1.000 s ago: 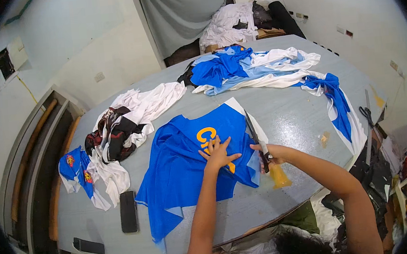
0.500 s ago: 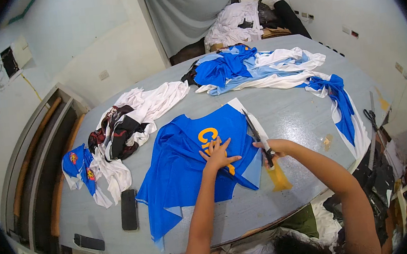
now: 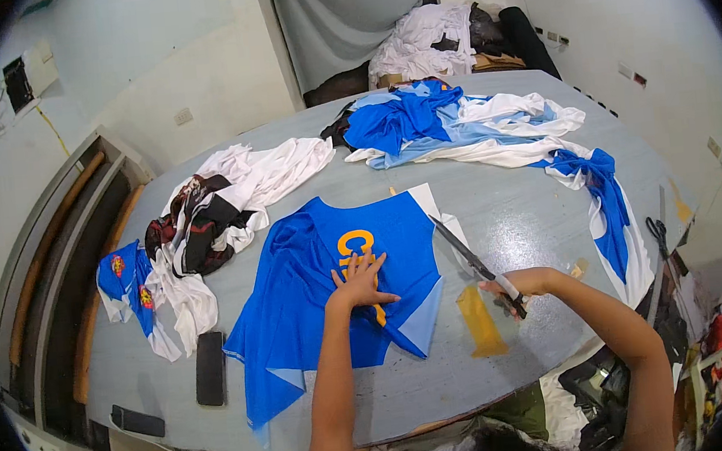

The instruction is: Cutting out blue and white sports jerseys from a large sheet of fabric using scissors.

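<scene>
A blue jersey piece (image 3: 397, 248) with yellow lettering and light blue side sections lies on the grey table (image 3: 550, 321), its left part bunched in folds. My left hand (image 3: 358, 284) rests on the lettering with its fingers spread. To the right of the cloth, my right hand (image 3: 521, 284) grips a pair of scissors (image 3: 467, 255) by the handles. The long blades point up and left toward the jersey's right edge; I cannot tell whether the tip touches it. White material (image 3: 454, 228) shows beside that edge. A yellow tape strip (image 3: 483, 326) lies near my right hand.
White and dark garments (image 3: 275, 171) lie at left, with a blue-and-white piece (image 3: 129, 276) beside them. More blue and white garments (image 3: 404, 123) span the far side and right. Two black phones (image 3: 210, 369) (image 3: 138, 421) lie front left. Another pair of scissors (image 3: 657, 234) is at the right edge.
My right hand and the scissors have drawn away from the jersey's right edge, toward the right and nearer me. My left hand has shifted slightly left, staying on the lettering.
</scene>
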The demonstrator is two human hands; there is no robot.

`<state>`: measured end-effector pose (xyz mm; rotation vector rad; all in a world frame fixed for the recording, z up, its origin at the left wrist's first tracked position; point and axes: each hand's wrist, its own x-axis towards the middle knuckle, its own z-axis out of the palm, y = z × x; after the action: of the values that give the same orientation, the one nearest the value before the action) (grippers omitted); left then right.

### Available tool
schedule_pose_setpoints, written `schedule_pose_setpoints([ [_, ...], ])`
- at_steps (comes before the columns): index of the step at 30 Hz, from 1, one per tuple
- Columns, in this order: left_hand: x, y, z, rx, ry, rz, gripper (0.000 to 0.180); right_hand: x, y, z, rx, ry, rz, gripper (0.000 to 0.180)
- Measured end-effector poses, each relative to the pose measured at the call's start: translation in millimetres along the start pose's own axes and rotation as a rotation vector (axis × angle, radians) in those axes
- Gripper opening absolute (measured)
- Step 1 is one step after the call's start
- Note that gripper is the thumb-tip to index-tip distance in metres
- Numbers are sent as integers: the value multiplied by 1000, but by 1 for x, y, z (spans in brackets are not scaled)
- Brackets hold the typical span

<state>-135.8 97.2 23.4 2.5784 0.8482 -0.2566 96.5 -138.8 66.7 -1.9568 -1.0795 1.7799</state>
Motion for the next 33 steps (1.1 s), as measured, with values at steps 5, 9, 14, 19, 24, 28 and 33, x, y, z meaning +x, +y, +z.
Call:
schedule_pose_setpoints([
  [5,-1,1,1,-12,-1,-6,107,10,-4,-2,-20,99,-33,63],
  [9,0,0,1,-13,-4,2,108,14,-7,-4,-39,113,0,63],
  [14,1,0,0,-7,-17,-6,109,22,1,-10,-50,46,-9,82],
  [19,0,-1,0,-10,-16,-10,109,18,-2,-5,-70,121,-32,69],
  [24,0,0,0,4,-13,-12,109,20,-2,5,-18,128,-54,60],
  [28,0,0,0,3,-16,-11,109,21,-12,5,48,22,-50,58],
  [33,1,-1,3,-13,3,6,109,34,-23,1,59,19,-34,60],
])
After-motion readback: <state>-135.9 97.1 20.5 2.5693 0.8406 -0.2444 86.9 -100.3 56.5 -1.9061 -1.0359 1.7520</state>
